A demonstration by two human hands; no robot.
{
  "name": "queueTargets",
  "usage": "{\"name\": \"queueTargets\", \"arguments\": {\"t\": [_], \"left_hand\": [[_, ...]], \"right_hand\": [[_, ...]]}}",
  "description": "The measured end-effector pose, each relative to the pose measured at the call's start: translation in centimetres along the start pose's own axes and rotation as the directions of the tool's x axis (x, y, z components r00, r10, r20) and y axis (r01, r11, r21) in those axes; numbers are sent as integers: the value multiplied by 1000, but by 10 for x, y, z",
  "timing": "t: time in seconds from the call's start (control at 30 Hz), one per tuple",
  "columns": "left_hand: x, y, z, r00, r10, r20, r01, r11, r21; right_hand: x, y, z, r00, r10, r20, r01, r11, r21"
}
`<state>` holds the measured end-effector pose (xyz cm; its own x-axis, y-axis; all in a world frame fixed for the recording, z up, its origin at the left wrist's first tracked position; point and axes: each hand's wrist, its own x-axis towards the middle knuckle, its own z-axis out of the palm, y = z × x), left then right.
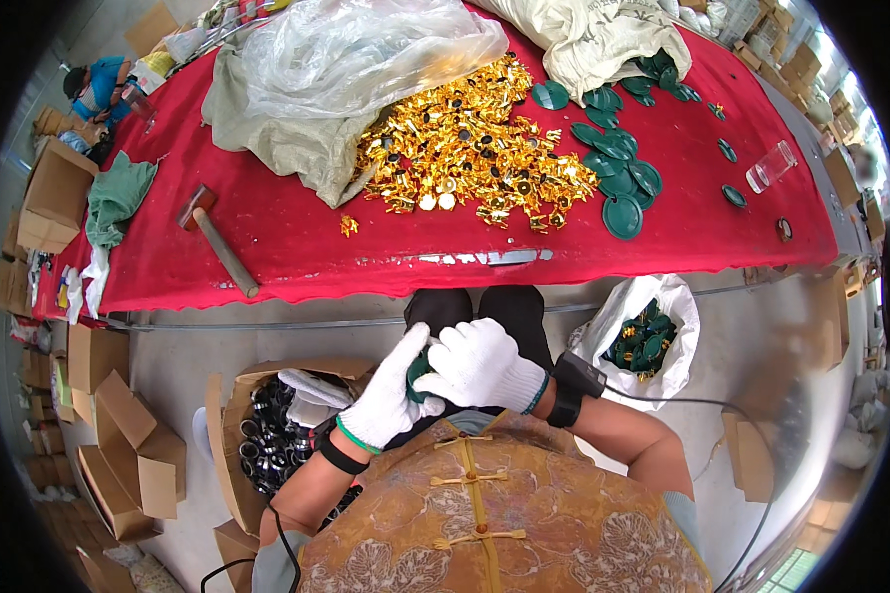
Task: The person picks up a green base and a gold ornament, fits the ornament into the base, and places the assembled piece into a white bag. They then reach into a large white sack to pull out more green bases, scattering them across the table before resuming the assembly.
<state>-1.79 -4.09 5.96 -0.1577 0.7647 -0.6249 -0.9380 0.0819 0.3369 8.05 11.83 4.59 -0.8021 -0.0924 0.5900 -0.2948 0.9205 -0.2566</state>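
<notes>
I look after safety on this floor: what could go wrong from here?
The hammer lies with its handle end close to the near edge of the red-covered table, so a bump might knock it off. The black cable running from the black box at the right wrist might snag if that arm moves. The green piece between the gloved left hand and right hand might slip and drop.

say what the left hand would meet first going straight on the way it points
Likely the dark left trouser leg; depth is unclear, so the left hand might instead pass above it toward the red tablecloth.
</notes>
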Motion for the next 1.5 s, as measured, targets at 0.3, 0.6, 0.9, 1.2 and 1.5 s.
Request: {"name": "queueTargets", "arguments": {"t": [0.3, 0.6, 0.9, 1.2, 1.5], "left_hand": [[28, -27, 1, 539, 841, 55, -647, 371, 666], [28, -18, -26, 481, 553, 680, -494, -470, 732], [23, -23, -8, 793, 605, 67, -547, 659, 516], [16, -12, -12, 400, 657, 640, -551, -385, 740], [23, -12, -30, 934, 354, -51, -250, 747, 616]], "right_hand": [[-1, -9, 37, 900, 389, 194, -374, 921, -111], [-60, -10, 75, 908, 340, 244, -406, 578, 707], [-14, -7, 51, 881, 473, 26, -471, 880, -69], [-45, -26, 84, 522, 555, 648, -618, -279, 735], [-33, -10, 44, 891, 448, 67, -453, 884, 117]]}}
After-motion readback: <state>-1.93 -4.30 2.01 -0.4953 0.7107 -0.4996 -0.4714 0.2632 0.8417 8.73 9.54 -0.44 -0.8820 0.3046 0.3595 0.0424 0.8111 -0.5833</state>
